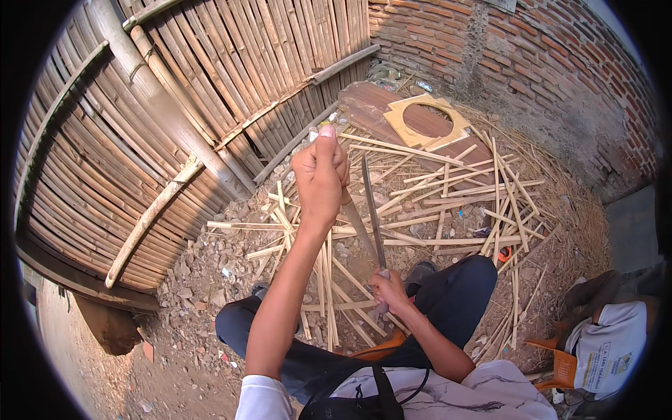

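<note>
My left hand [322, 170] is raised in front of me, closed in a fist with the thumb on top. From below the fist a brown bamboo stick [358, 225] slants down toward my right hand. Lower down, between my knees, my right hand [389, 290] is wrapped round the handle of a long knife [373, 210]. Its dark, narrow blade points up and away from me, just right of the stick. Whether blade and stick touch near the lower end, I cannot tell. Split bamboo strips [413, 203] lie scattered on the ground beyond my hands.
A bamboo fence [175, 119] stands on the left, a brick wall [539, 70] at the back right. A brown board [371, 105] lies at the back, bearing a yellowish panel [397, 126] with a round hole. Orange chair [564, 365] with a white cloth is at right. Stony ground surrounds me.
</note>
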Motion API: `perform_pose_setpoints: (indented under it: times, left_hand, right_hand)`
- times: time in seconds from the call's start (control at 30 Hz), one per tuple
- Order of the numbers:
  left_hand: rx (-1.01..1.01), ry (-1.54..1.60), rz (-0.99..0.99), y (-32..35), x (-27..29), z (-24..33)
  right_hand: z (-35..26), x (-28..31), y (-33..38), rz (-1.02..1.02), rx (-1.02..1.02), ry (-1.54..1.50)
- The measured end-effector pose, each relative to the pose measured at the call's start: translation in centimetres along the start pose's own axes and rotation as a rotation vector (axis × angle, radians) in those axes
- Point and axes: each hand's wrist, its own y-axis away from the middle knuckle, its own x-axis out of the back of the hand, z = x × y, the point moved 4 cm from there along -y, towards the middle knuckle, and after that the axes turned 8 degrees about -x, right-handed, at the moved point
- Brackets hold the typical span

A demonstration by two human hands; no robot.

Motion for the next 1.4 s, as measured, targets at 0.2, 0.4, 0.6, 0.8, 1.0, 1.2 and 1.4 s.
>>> perform_pose_setpoints:
  times: [0.2,0.4,0.6,0.8,1.0,1.2,1.4]
  left_hand:
    - [0.007,0.08,-0.104,0.4,-0.3,0.3]
    - [0.007,0.089,-0.11,0.3,-0.1,-0.2]
    - [0.004,0.054,-0.037,0.2,0.1,-0.1]
    - [-0.006,0.044,-0.002,-0.6,1.2,-0.5]
    - [-0.008,0.052,-0.049,-0.6,2.1,-0.4]
    - [-0.008,0.08,-0.033,-0.7,1.9,-0.3]
    - [0.002,0.017,0.005,-0.6,1.5,-0.1]
  right_hand:
    - [10.2,5.9,-4.9,-0.046,-0.486,-0.166]
    - [2.5,1.1,-2.2,-0.129,-0.267,-0.199]
    - [-2.8,-1.8,0.3,-0.121,0.052,-0.059]
    - [9.3,4.6,-3.0,-0.143,-0.434,-0.182]
    - [5.5,3.0,-1.4,-0.133,-0.404,-0.155]
    - [-7.4,-1.7,2.6,-0.086,0.211,-0.104]
    - [0.4,0.5,0.4,-0.093,0.024,-0.103]
